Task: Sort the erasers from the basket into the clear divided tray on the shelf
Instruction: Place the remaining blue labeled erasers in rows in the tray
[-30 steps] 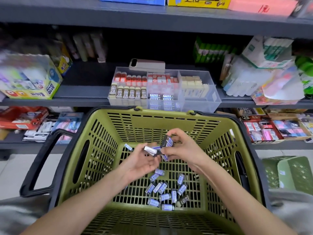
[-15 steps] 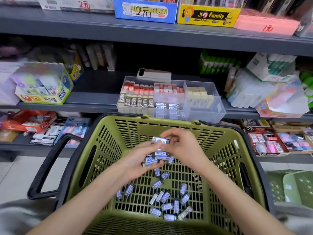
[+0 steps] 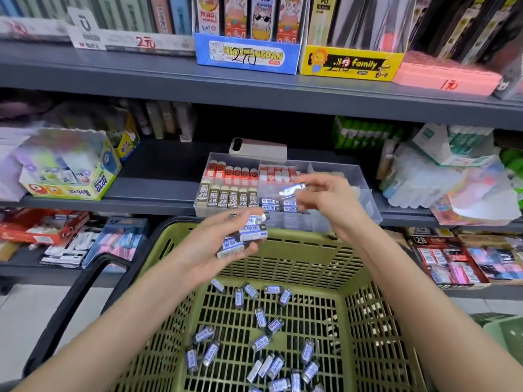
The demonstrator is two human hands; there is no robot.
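Observation:
My left hand [image 3: 210,244] holds a small stack of blue-and-white erasers [image 3: 244,234] above the far rim of the green basket [image 3: 285,258]. My right hand [image 3: 325,198] pinches a single blue-and-white eraser [image 3: 291,189] over the clear divided tray [image 3: 365,202] on the middle shelf. The tray holds rows of red erasers [image 3: 230,172], beige 2B erasers [image 3: 227,198] and blue-and-white ones [image 3: 278,206]. Several more blue-and-white erasers [image 3: 260,339] lie loose on the basket floor.
A phone [image 3: 257,148] lies on the shelf behind the tray. A glue box [image 3: 70,176] sits to the left and white packets [image 3: 441,176] to the right. Boxed stationery fills the top and lower shelves. The basket's black handle [image 3: 76,304] hangs at the left.
Both hands rose out of the basket toward the shelf. The right hand took one eraser off the stack and carried it over the tray; the left hand still holds the rest.

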